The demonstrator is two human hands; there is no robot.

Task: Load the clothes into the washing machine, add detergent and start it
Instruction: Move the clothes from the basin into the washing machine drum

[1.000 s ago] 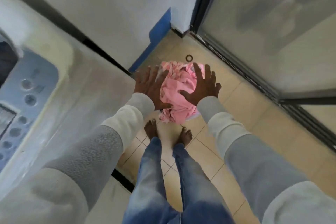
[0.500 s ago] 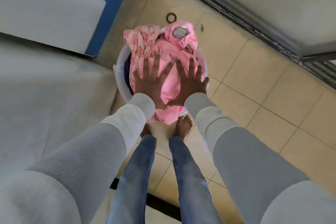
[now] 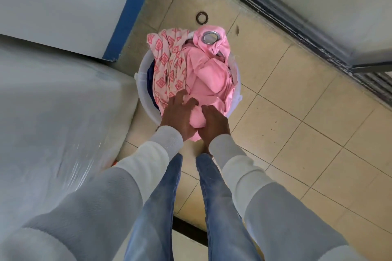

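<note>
A white bucket (image 3: 141, 91) stands on the tiled floor in front of my feet, heaped with clothes. On top lies a plain pink cloth (image 3: 209, 74) with a metal eyelet (image 3: 210, 38), and beside it a cream cloth with a pink diamond pattern (image 3: 167, 63). My left hand (image 3: 179, 115) and my right hand (image 3: 214, 123) are at the bucket's near edge, fingers curled into a fold of the pink cloth that bulges between them. Dark blue fabric shows under the pile at the left.
The washing machine (image 3: 53, 112), wrapped in clear plastic, fills the left side, close to the bucket. A dark ring (image 3: 201, 17) lies on the floor beyond the bucket. A sliding door track (image 3: 297, 27) runs along the right. Beige tiles spread to the right.
My hands have slid back from lying flat on top of the pile to its near edge and now curl into the pink cloth. The view has tilted further down.
</note>
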